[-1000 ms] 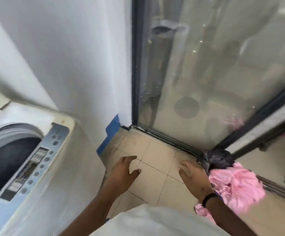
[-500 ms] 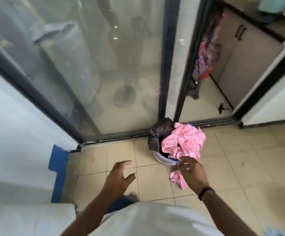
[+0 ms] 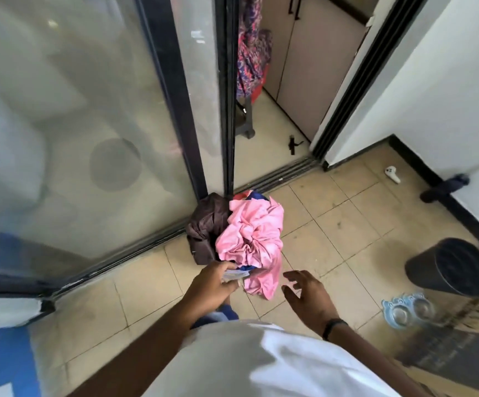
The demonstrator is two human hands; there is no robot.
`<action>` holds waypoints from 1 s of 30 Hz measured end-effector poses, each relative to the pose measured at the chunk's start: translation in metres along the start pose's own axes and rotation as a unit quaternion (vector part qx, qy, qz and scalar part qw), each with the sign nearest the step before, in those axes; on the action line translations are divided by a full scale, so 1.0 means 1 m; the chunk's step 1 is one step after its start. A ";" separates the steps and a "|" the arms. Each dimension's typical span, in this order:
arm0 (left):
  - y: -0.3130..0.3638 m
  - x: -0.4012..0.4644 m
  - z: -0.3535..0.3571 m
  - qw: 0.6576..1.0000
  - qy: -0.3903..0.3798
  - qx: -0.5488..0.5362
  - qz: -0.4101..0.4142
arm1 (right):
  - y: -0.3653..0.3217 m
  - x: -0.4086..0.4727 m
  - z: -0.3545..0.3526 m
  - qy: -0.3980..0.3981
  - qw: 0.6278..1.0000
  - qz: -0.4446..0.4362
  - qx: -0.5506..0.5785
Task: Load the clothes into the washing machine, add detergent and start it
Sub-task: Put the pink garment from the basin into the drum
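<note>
A heap of clothes sits on the tiled floor by the sliding glass door: a crumpled pink garment (image 3: 251, 239) on top, a dark brown garment (image 3: 206, 227) to its left, a bit of blue cloth (image 3: 257, 195) behind. They seem to lie in a white container whose rim (image 3: 235, 274) shows at the front. My left hand (image 3: 214, 287) grips that white rim at the heap's near edge. My right hand (image 3: 308, 298) hovers with spread fingers just right of the pink garment, touching nothing. The washing machine is out of view.
A black bin (image 3: 450, 266) lies tilted at the right, with a pale blue plastic piece (image 3: 407, 309) and a broom (image 3: 462, 310) near it. A white object (image 3: 391, 173) and a dark cloth (image 3: 444, 187) lie by the right wall. The door track (image 3: 275, 176) runs behind the heap.
The view swung right, away from the washing machine. My left hand reached forward and took hold of the white rim under the clothes; my right hand moved off the pink garment to its right side.
</note>
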State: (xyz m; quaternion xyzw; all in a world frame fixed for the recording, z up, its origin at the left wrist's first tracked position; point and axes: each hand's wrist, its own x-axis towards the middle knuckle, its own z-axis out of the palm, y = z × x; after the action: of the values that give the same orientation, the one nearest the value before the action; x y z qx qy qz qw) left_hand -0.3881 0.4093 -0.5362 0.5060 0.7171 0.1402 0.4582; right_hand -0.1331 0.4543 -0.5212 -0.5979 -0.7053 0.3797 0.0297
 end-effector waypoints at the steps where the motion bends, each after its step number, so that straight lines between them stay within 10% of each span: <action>1: -0.001 0.011 -0.004 1.000 -0.002 -0.001 0.004 | -0.001 0.003 -0.004 -0.010 1.000 0.009 -0.019; 17: -0.103 0.209 0.095 0.981 -0.129 -0.050 -0.135 | 0.031 0.179 0.112 -0.129 0.983 0.126 -0.025; 20: -0.129 0.261 0.110 0.984 -0.087 -0.028 -0.154 | 0.044 0.222 0.146 -0.155 0.979 0.131 -0.032; 25: -0.141 0.316 0.116 0.960 0.206 0.093 -0.164 | 0.060 0.256 0.170 -0.243 0.962 0.110 -0.054; 30: -0.116 0.346 0.110 0.975 0.009 0.035 -0.220 | 0.058 0.272 0.152 -0.299 0.932 0.150 -0.143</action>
State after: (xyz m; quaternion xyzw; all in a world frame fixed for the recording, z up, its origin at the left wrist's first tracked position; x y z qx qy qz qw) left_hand -0.3930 0.6241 -0.8511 0.3505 0.8191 0.0156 0.4539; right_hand -0.2380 0.6136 -0.7736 -0.5533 -0.6306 0.4361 -0.3256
